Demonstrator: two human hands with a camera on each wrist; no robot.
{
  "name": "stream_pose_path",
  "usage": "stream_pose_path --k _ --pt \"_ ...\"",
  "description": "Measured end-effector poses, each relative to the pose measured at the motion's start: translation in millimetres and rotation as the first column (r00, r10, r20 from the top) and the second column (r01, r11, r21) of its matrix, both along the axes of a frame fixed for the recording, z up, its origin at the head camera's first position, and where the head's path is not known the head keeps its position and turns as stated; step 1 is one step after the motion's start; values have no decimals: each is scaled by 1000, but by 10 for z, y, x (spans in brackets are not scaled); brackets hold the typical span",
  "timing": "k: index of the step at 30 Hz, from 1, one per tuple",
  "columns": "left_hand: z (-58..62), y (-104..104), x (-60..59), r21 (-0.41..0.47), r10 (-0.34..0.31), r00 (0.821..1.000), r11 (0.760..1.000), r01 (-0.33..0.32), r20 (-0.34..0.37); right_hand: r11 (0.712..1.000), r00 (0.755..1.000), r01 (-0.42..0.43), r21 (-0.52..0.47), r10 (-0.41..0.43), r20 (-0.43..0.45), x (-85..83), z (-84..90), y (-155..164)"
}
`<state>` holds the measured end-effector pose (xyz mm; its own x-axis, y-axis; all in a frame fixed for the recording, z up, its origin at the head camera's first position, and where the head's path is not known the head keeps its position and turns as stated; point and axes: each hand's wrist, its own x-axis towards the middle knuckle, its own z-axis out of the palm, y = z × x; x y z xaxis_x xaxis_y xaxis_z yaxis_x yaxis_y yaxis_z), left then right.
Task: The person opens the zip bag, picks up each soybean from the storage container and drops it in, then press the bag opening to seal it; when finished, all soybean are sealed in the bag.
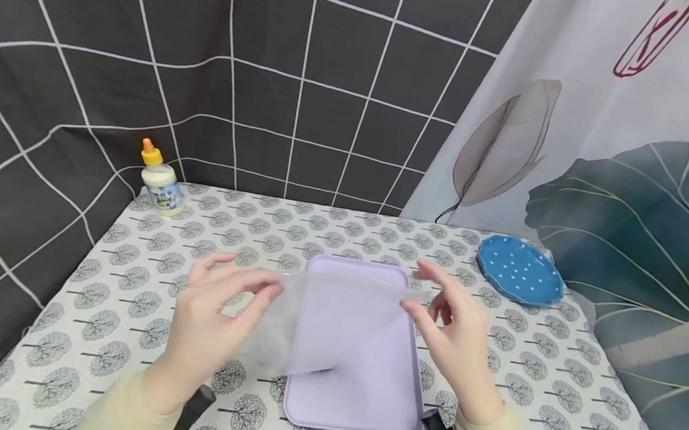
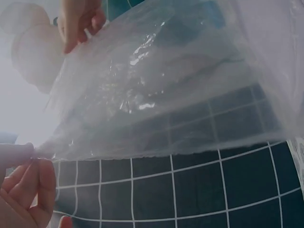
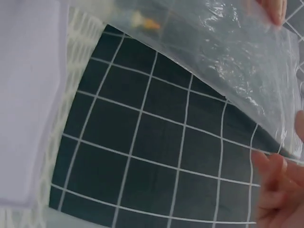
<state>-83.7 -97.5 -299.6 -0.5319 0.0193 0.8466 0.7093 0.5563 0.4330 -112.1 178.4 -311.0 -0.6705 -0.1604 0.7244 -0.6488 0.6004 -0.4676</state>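
Note:
A thin, crinkled, see-through plastic film (image 1: 344, 308) is stretched between both hands over a lilac tray (image 1: 361, 403). Whether it is a single sheet or a bag I cannot tell. My left hand (image 1: 211, 312) pinches its upper left corner between thumb and forefinger, as the left wrist view also shows. At the opposite corner, my right hand (image 1: 453, 322) holds the edge with the thumb and fingers, the forefinger raised. The film (image 2: 142, 90) hangs down from the hands, glossy with creases. Part of the tray shows through it.
A glue bottle (image 1: 163, 186) with an orange and yellow cap stands at the back left. To the right lies a blue scalloped plate (image 1: 520, 270) with white dots. A tree-patterned cloth (image 1: 134, 307) covers the table; a dark gridded curtain (image 1: 263, 96) hangs behind.

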Motion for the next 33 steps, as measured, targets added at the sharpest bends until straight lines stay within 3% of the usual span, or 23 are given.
stream_pose_path --k 3,6,9,12,16,19,21,23,24,26,28,30,33 --pt "-11 -75 10 -2 30 999 1000 -30 28 999 984 -28 33 21 175 -24 -74 -30" --pt "-21 -170 44 -12 61 997 998 -60 37 997 968 -75 28 66 240 -24 -119 -114" --pt "-16 -276 102 -7 81 996 997 -80 33 989 967 -145 -20 146 207 7 -98 -216" --pt "5 -376 193 22 92 995 995 -93 29 967 961 -244 -76 251 116 74 -20 -317" --pt "50 -497 364 75 129 990 988 -133 55 925 930 -365 -105 367 -3 171 105 -439" --pt "90 -597 447 52 209 969 975 -217 130 895 901 -426 -134 432 22 183 163 -537" --pt "119 -675 440 -17 276 929 960 -280 247 884 882 -441 -155 459 111 122 151 -608" --pt "117 -780 366 -124 309 872 951 -283 379 892 854 -421 -167 452 259 3 94 -683" --pt "104 -836 309 -184 324 834 946 -268 446 905 839 -397 -155 426 339 -77 50 -721" --pt "48 -955 154 -282 330 751 939 -198 572 927 795 -358 -114 367 484 -264 -60 -800" --pt "-53 -1074 -47 -334 311 687 937 -105 657 938 748 -340 -63 311 586 -472 -178 -880" --pt "-170 -1176 -264 -357 296 625 934 -31 722 940 716 -340 5 256 649 -673 -294 -952" --pt "-354 -1303 -588 -338 247 553 939 67 796 925 682 -372 72 220 697 -952 -462 -1048"
